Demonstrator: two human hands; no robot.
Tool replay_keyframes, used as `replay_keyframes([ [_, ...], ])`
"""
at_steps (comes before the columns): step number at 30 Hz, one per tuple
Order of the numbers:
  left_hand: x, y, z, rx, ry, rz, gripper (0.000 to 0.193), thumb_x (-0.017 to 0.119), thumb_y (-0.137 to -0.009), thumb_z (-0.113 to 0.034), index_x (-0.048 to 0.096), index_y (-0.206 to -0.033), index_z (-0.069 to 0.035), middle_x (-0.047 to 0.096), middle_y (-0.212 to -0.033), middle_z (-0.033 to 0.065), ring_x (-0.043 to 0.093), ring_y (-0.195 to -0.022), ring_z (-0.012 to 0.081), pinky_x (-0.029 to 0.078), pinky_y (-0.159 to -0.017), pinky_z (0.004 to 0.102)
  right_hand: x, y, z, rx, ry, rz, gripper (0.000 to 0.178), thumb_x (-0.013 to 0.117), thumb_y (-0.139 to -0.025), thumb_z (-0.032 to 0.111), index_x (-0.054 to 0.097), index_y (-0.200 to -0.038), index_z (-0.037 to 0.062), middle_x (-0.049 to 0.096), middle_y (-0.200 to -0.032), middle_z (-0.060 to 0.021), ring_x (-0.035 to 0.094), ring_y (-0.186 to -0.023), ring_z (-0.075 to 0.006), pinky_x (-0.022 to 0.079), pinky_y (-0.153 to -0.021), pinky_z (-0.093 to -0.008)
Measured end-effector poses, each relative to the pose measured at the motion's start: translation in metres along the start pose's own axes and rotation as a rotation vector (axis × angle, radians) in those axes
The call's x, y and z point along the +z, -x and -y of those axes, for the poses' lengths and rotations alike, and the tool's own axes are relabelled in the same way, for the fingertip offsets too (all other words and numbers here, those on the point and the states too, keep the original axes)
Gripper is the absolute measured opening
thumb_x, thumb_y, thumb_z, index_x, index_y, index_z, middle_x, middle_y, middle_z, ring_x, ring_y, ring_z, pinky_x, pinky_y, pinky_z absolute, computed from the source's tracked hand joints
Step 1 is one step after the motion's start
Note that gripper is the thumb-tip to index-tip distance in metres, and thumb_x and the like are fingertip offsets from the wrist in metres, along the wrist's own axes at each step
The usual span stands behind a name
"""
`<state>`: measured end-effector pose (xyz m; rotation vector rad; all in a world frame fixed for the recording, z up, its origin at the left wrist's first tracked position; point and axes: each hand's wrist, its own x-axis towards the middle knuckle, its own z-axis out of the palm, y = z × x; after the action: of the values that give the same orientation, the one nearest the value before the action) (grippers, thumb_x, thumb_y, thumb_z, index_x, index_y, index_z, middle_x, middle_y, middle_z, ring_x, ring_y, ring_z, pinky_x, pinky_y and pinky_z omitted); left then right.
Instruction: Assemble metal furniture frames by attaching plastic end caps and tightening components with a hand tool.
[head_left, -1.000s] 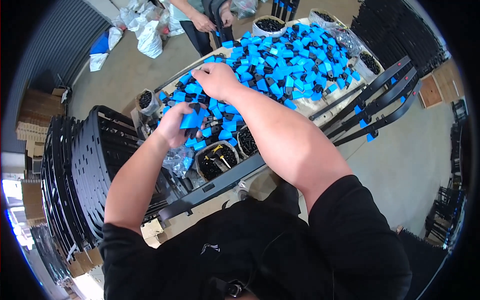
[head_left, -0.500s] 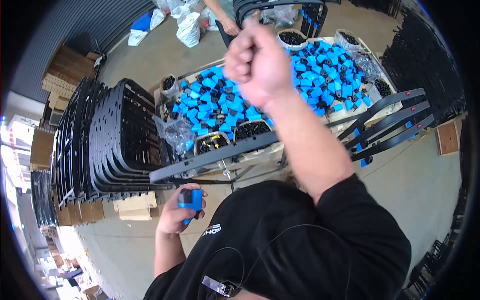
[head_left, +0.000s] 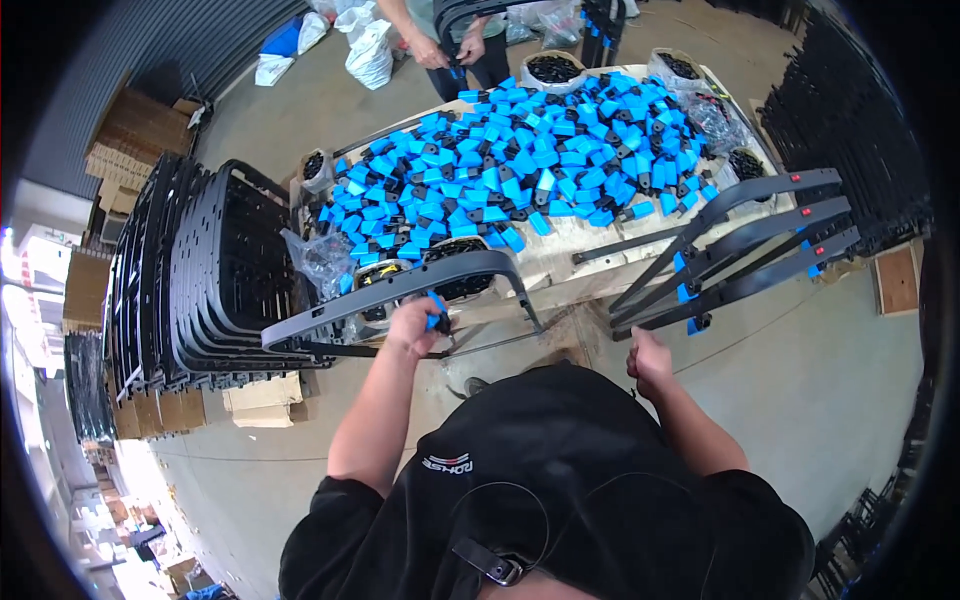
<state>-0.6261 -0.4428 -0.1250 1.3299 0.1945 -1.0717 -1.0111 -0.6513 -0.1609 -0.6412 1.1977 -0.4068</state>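
My left hand (head_left: 408, 326) is closed round a blue-and-black plastic piece (head_left: 436, 312), just below the near rail of a black curved metal frame (head_left: 400, 287). That frame lies along the near left edge of the table. To the right, in front of my body, my right hand (head_left: 651, 362) is curled closed near the lower ends of several black metal frames (head_left: 730, 262) with blue pieces fitted on them. Whatever its fingers hold, if anything, is hidden. A large heap of blue-and-black plastic pieces (head_left: 500, 165) covers the wooden table (head_left: 560, 262).
White sacks of small black parts (head_left: 553, 70) stand round the heap. Many black frames (head_left: 215, 260) are stacked at the left, with flattened cardboard (head_left: 262, 400) on the floor. Across the table a co-worker's hands (head_left: 450, 50) hold another black frame. A plastic bag (head_left: 318, 262) lies near left.
My right hand has come down from over the heap to the right front. My left hand, with its plastic piece, has moved up and right to the frame's rail.
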Motion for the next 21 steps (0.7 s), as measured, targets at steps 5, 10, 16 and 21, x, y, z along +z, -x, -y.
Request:
replay_keyframes([
  [5, 0.020, -0.040, -0.023, 0.083, -0.043, -0.200, 0.020, 0.059, -0.090, 0.000, 0.059, -0.107, -0.011, 0.055, -0.097, 0.0047, 0.056, -0.089, 0.0232, 0.055, -0.092, 0.0606, -0.050, -0.004, -0.020, -0.014, 0.191, -0.043, 0.026, 0.062, -0.100, 0.028, 0.047, -0.082, 0.0153, 0.038, -0.059, 0.0050, 0.037, -0.045, -0.0091, 0.026, -0.041, -0.0271],
  [10, 0.006, -0.033, -0.008, 0.190, -0.100, -0.242, 0.016, 0.062, -0.090, 0.000, 0.058, -0.102, -0.009, 0.059, -0.092, 0.0045, 0.059, -0.082, 0.0198, 0.057, -0.077, 0.0419, -0.035, -0.007, -0.010, -0.049, 0.126, -0.067, 0.026, 0.066, -0.098, 0.030, 0.053, -0.083, 0.0123, 0.045, -0.064, 0.0030, 0.040, -0.048, -0.0093, 0.028, -0.043, -0.0281],
  [16, 0.033, 0.055, 0.016, -0.003, -0.112, 0.069, 0.022, 0.069, -0.087, -0.002, 0.053, -0.102, -0.005, 0.060, -0.076, 0.0084, 0.060, -0.064, 0.0190, 0.050, -0.057, 0.0342, 0.020, -0.024, -0.003, 0.213, 0.031, 0.393, 0.031, 0.058, -0.102, 0.039, 0.060, -0.097, 0.0081, 0.061, -0.079, -0.0052, 0.062, -0.073, -0.0208, 0.055, -0.068, -0.0400],
  [21, 0.093, 0.106, 0.010, 0.150, -0.536, 0.309, 0.021, 0.075, -0.086, -0.006, 0.055, -0.092, -0.004, 0.060, -0.074, 0.0057, 0.063, -0.068, 0.0144, 0.050, -0.058, 0.0303, 0.096, -0.003, 0.041, 0.326, -0.153, 0.884, 0.049, 0.046, -0.106, 0.049, 0.062, -0.113, 0.0033, 0.067, -0.100, -0.0135, 0.067, -0.096, -0.0293, 0.055, -0.089, -0.0491],
])
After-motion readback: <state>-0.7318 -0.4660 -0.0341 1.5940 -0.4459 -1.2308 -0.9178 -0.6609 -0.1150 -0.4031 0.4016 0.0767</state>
